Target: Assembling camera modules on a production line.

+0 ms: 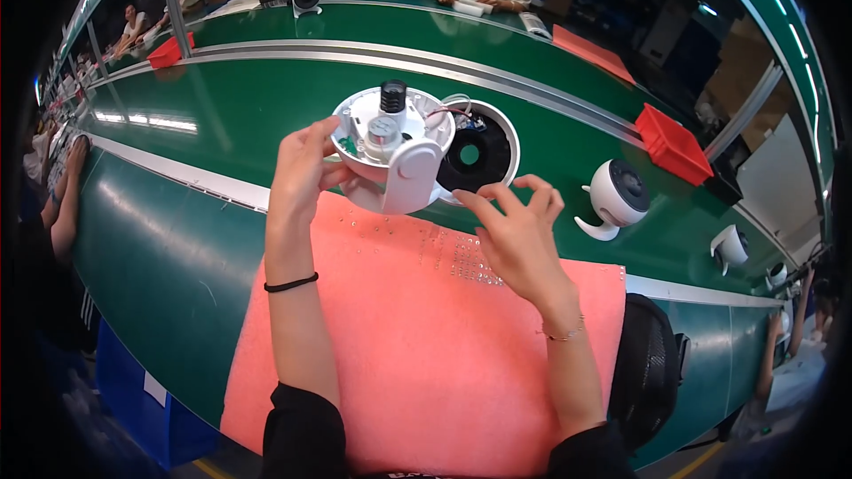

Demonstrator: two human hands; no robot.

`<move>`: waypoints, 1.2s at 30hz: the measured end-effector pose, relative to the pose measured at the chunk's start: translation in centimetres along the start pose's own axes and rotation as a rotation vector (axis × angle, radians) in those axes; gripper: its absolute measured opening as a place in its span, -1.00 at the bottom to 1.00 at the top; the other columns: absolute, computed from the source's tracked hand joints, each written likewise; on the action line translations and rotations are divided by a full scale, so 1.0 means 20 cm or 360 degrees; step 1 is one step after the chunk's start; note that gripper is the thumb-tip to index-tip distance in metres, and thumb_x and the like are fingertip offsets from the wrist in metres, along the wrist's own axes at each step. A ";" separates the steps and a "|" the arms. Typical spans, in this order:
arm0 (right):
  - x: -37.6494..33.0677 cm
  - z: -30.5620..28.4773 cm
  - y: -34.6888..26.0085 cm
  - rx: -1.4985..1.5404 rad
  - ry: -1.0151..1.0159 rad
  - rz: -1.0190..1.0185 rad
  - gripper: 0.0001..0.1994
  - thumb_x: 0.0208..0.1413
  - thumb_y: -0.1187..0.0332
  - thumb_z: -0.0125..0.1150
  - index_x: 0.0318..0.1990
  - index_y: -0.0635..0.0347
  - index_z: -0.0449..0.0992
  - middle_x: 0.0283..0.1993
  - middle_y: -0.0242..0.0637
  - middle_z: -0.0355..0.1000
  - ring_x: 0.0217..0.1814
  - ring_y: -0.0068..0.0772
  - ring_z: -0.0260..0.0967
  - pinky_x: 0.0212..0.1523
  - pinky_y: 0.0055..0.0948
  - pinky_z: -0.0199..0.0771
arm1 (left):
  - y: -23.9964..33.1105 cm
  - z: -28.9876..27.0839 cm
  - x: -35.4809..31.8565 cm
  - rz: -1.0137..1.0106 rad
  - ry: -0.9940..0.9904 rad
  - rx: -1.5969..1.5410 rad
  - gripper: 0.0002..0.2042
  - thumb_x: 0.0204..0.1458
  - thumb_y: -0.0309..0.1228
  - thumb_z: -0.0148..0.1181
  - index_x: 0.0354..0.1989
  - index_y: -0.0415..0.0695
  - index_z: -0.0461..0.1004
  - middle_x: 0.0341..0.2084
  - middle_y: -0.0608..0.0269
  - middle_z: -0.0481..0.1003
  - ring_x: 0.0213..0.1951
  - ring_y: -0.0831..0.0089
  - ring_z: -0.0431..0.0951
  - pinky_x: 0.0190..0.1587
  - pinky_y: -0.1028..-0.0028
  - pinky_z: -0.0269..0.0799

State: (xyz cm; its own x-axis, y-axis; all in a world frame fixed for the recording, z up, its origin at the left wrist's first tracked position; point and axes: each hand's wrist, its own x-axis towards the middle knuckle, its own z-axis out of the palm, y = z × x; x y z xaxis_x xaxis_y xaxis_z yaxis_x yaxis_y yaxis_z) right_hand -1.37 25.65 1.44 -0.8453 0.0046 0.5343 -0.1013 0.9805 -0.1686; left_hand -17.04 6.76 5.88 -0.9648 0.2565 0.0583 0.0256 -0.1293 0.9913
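Note:
My left hand (300,173) grips the rim of a round white plastic housing (390,146) with a small motor and a black spring-like part in its middle, and a white stand arm hanging below. Thin wires run from it to a second white ring-shaped shell with a black centre (475,155), which lies on the green table just behind. My right hand (515,230) hovers beside the housing with its fingers curled and apart, holding nothing. Both hands are above a pink mat (426,346) with a patch of several small screws (461,257).
A finished small white fan (615,197) stands on the green belt (222,106) at the right, more behind it. Red bins (672,143) sit along the belt. A black fan grille (648,377) lies at the mat's right edge. Other people work across the line and at left.

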 end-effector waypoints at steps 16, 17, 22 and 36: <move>-0.03 -0.41 0.03 0.1088 0.0334 -0.0433 -0.47 -0.51 0.60 0.32 -0.17 0.15 0.44 -0.32 -0.30 0.42 -0.14 -0.18 0.33 -0.17 -0.30 0.34 | -0.11 -0.12 0.04 -0.0025 -0.0738 0.0017 -0.75 0.03 -0.41 0.02 -0.24 -0.34 0.49 -0.30 0.16 0.52 -0.28 0.52 0.51 -0.17 0.53 0.42; -0.08 -0.39 0.05 0.1658 0.0155 -0.0376 -0.46 -0.38 0.51 0.38 -0.10 0.28 0.36 -0.30 -0.22 0.42 -0.23 -0.23 0.40 -0.27 -0.38 0.39 | -0.11 -0.11 0.02 -0.0127 -0.0947 0.0122 -0.78 -0.08 -0.47 0.10 -0.28 -0.33 0.51 -0.37 0.16 0.53 -0.34 0.46 0.52 -0.22 0.50 0.43; -0.05 -0.39 0.07 0.1696 -0.0759 -0.0180 -0.54 -0.08 0.23 0.28 -0.05 0.28 0.34 -0.26 -0.18 0.42 -0.28 -0.28 0.42 -0.29 -0.48 0.37 | -0.16 0.36 -0.05 -0.0301 -0.2893 0.0778 -0.69 -0.01 -0.36 0.12 -0.18 -0.35 0.46 -0.35 0.16 0.52 -0.29 0.51 0.49 -0.26 0.55 0.39; -0.03 -0.45 0.03 0.1068 -0.1024 0.0175 -0.61 -0.10 0.13 0.29 -0.30 0.29 0.39 -0.58 -0.22 0.41 -0.56 -0.40 0.41 -0.53 -0.55 0.35 | 0.02 0.23 -0.24 -0.0147 -0.1182 0.1078 -0.68 0.05 -0.28 0.07 -0.52 -0.35 0.46 -0.69 0.21 0.46 -0.62 0.55 0.48 -0.54 0.56 0.39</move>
State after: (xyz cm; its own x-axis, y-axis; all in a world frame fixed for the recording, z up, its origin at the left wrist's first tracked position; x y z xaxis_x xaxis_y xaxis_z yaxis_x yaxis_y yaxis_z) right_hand 3.82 27.92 8.39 -0.9757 -0.2156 -0.0405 -0.1154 0.6615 -0.7410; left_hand -11.27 9.97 6.46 -0.5692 0.7994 -0.1923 0.3250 0.4336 0.8404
